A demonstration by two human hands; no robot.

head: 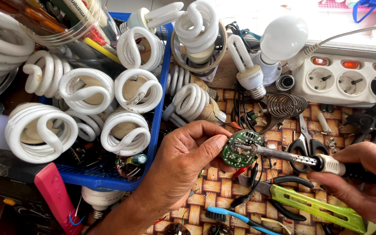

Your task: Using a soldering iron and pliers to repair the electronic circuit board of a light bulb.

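The left hand (183, 163) pinches a small round green board (241, 149) between thumb and fingers, above the woven tabletop (223, 191); the right hand (366, 185) is closed around a soldering iron (301, 159); its tip touches the board; a blue tray (109, 180) of white bulbs (88, 91) sits to the left.

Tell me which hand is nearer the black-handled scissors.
Right. The right hand, holding the soldering iron, sits just right of the scissors. The left hand, pinching the green circuit board, is farther off to their left.
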